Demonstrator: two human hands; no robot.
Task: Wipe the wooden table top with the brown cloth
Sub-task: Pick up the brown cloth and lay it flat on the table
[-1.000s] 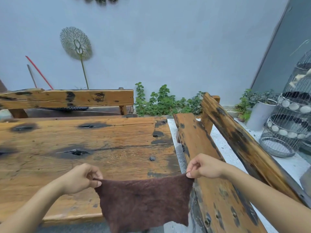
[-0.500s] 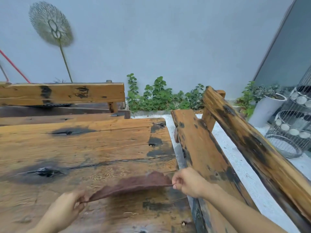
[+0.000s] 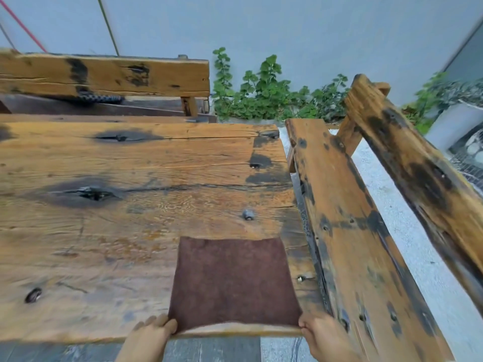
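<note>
**Wooden table top with brown cloth spread at its near right corner**

Weathered planks form the wooden table top [image 3: 130, 231]. The surface is orange-brown, with black-stained knots, long cracks and several metal bolt heads.

The brown cloth [image 3: 234, 280] lies on the table top at its near right corner. It is a dark reddish-brown, roughly rectangular piece with a matte, felt-like nap. Most of it lies flat against the wood. Its far edge is slightly wavy. Its near edge runs along the table top's near edge and lifts in a shallow arch between the two hands.

The left hand [image 3: 149, 335] grips the near left corner of the cloth, with its fingers curled over the table top's edge. The right hand [image 3: 321, 335] pinches the near right corner, thumb on top. Both hands are closed on the cloth.

A plank bench [image 3: 347, 231] stands just beside the right side of the table top. A second bench [image 3: 104, 74] stands beyond its far side. Green plants [image 3: 266, 100] grow past the far right corner, against a pale grey wall [image 3: 261, 27]. Grey flooring [image 3: 209, 351] shows below the near edge.
</note>
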